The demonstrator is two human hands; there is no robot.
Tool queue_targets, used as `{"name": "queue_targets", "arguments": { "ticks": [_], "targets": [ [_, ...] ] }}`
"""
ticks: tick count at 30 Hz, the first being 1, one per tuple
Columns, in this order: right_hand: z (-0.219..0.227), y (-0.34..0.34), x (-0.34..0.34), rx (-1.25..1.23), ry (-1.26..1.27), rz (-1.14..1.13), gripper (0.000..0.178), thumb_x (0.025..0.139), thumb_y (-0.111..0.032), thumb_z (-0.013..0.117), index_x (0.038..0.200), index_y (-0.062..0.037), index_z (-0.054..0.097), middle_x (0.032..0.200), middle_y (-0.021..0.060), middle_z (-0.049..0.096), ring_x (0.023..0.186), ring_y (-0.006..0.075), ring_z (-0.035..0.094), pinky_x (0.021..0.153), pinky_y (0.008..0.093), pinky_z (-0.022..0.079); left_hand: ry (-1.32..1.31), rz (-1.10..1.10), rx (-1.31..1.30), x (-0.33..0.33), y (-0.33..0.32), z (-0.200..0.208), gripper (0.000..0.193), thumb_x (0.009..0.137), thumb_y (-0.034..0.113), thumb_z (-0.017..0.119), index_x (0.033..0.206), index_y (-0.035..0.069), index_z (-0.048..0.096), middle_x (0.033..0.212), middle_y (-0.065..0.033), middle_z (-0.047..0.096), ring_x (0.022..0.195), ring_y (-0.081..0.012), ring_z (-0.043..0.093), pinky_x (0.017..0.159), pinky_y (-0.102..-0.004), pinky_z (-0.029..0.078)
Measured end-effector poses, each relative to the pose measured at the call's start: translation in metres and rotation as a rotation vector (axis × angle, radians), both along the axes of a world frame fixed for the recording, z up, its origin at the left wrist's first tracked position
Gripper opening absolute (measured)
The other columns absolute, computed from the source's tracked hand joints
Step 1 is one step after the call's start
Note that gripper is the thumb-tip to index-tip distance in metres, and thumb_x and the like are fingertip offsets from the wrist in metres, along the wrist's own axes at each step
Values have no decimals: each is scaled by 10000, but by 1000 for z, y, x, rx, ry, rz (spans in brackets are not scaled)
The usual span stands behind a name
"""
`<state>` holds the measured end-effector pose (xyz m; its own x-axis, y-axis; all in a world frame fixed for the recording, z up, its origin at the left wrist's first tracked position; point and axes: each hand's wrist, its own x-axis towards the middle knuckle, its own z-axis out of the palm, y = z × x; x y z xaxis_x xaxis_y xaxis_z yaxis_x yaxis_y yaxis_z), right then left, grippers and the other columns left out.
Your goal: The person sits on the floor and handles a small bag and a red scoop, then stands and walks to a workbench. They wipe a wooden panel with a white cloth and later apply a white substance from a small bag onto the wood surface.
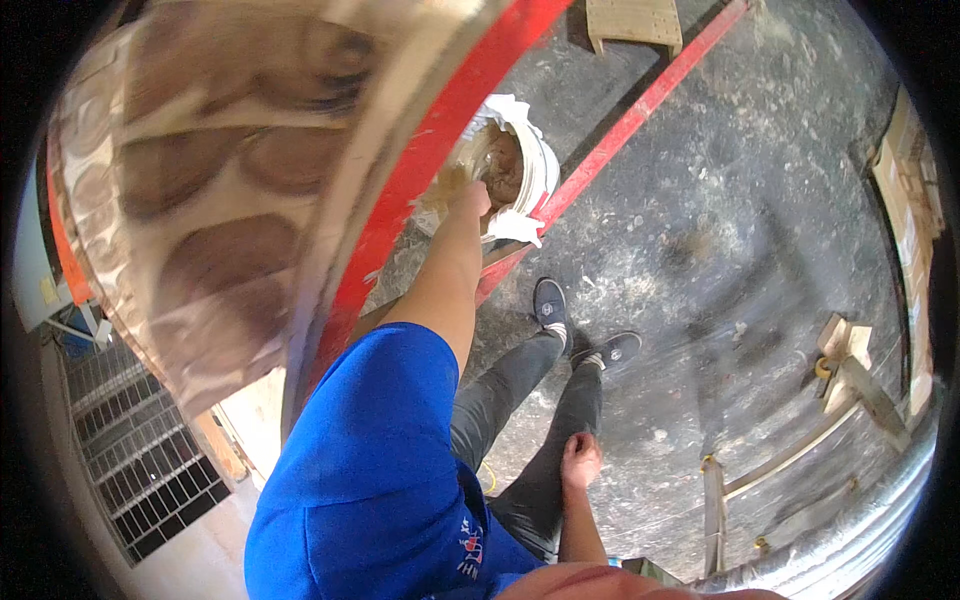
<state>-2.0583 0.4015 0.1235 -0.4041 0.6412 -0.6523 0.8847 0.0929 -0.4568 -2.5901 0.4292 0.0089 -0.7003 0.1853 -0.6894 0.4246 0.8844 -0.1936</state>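
Note:
My left hand (478,197) reaches into a white bucket (541,172) and is closed. A blurred, yellowish thing (455,183) shows beside its fingers; its kind cannot be made out. Inside the bucket is a thick brown paste (503,165), and crumpled white plastic (518,226) hangs over the rim. My right hand (581,460) is curled into a loose fist by my right leg, around knee height, with nothing visible in it.
A large pale panel with brown rounded patches (220,170) fills the upper left, behind a red edge (420,165). A red bar (640,115) runs past the bucket. At the far side stands a wooden stool-like piece (634,20). Wooden pieces (848,350) lie to the right.

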Motion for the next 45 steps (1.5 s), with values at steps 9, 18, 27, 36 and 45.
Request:
{"name": "queue_targets", "arguments": {
  "ticks": [9,18,27,36,45],
  "targets": [
    [-6,20,-11,-66,19,-209,80,781,-117,612,832,-56,620,790,122,614,762,313,564,710,419,445,-16,-276,-7,-67,-21,-117,334,852,220,526,1119,35,605,1208,-158,575,1093,-315,572,893,-433,468],
    [-14,51,-28,-72,31,-276,99,827,-115,574,835,-17,586,772,120,580,728,276,534,676,381,424,-52,-546,37,-90,-14,-209,352,873,236,504,1158,44,584,1205,-153,578,1098,-295,570,872,-422,483],
    [-18,63,-46,-177,1,-394,50,843,-34,535,867,-2,564,815,80,562,751,168,509,702,295,420,6,-798,-131,-132,-15,-216,370,895,253,482,1196,53,563,1202,-148,580,1103,-276,568,851,-411,498],
    [-15,52,-59,-126,35,-288,61,801,-82,588,828,-30,606,758,117,583,721,262,545,675,364,431,-117,-893,-454,-100,-45,-164,397,908,292,468,1217,58,551,1184,-146,587,1094,-258,570,826,-403,510],
    [-12,25,-28,-100,-21,-262,66,797,-121,605,821,-65,628,791,134,641,751,331,609,694,422,468,-144,162,81,-58,-10,-87,559,845,518,517,1105,32,607,1050,-162,624,964,-245,608,770,-415,500]
  ]
}}
